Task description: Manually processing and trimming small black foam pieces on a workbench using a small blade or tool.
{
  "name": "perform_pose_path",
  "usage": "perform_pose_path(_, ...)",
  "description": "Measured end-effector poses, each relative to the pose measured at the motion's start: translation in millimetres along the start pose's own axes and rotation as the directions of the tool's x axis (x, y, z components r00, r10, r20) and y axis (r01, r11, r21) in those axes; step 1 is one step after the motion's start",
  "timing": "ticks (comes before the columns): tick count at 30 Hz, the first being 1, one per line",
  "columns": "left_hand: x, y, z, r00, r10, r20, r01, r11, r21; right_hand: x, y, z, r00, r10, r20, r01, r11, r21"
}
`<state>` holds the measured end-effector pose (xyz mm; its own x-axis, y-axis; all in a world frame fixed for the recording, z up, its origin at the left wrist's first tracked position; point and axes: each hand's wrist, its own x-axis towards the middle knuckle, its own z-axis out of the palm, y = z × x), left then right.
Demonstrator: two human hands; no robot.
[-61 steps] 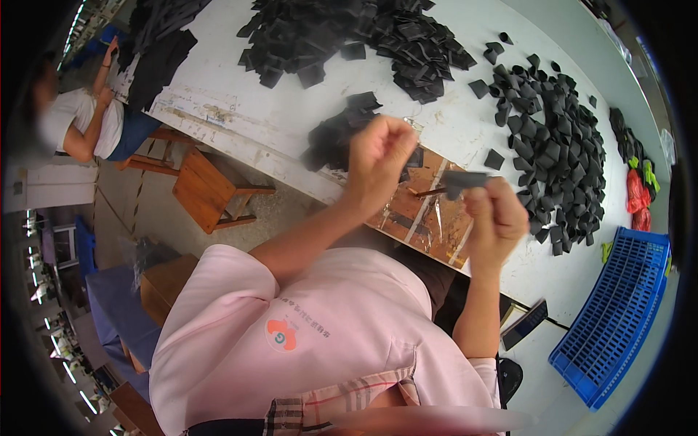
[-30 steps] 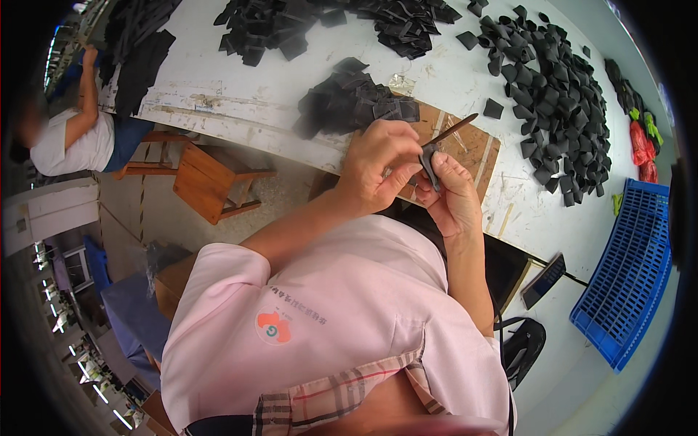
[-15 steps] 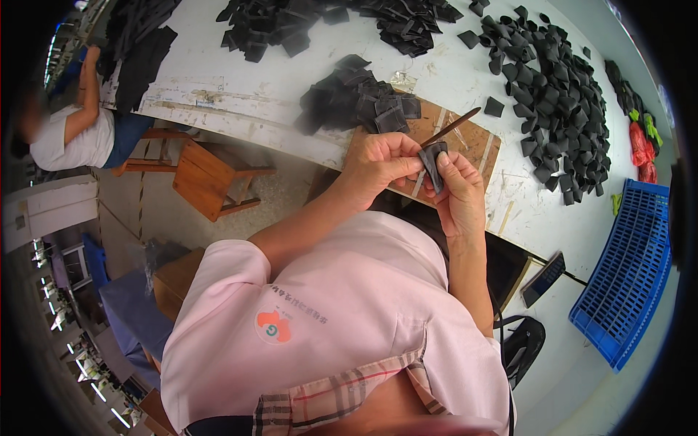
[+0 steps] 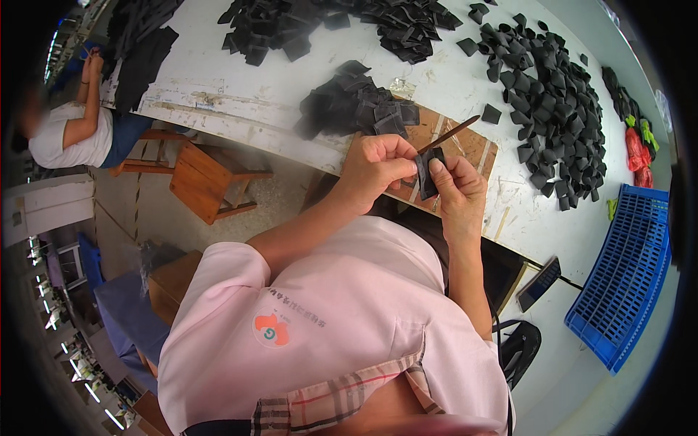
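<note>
A small black fabric piece (image 4: 427, 182) is held between my two hands, above the near edge of a brown board. My left hand (image 4: 379, 173) is closed, thumb and fingertips pinching the piece's upper left edge. On its other side my right hand (image 4: 461, 195) grips the piece, the thumb flat on its face and the fingers curled behind. A thin dark brown stick (image 4: 452, 132) with a pointed tip slants up and right from the top of the piece. Its lower end is hidden at the fabric and my left fingertips.
Behind my hands, a pile of black fabric pieces (image 4: 374, 105) overlaps the brown board (image 4: 476, 149). More heaps lie across the white table (image 4: 262, 102), the biggest being black folded pieces (image 4: 560, 123) at right. A blue plastic crate (image 4: 622, 276) stands far right. At left are a wooden stool (image 4: 200, 182) and a seated person (image 4: 73, 131).
The fabric piece has turned, so more of its flat face shows. My right thumb has shifted on it, while my left hand stays nearly in place. The seated person's hands have moved.
</note>
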<state>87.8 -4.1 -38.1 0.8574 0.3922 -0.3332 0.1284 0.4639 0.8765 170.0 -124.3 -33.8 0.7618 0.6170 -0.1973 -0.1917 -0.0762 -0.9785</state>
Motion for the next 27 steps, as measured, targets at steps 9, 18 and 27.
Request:
perform_pose_path(9,0.0,7.2,6.7,1.0,-0.018,0.01,0.018,1.0,0.007,-0.1,-2.2,0.5,0.992,-0.092,-0.091,0.092,0.996,-0.014)
perform_pose_path(18,0.0,7.8,13.6,0.997,0.067,-0.03,-0.066,0.997,0.046,-1.1,2.3,-2.9,0.979,-0.154,-0.133,0.139,0.983,-0.121)
perform_pose_path(27,0.1,-2.8,26.7,0.9,0.432,-0.052,-0.391,0.855,0.342,-6.1,-22.8,2.1,0.85,-0.526,0.005,0.472,0.758,-0.451)
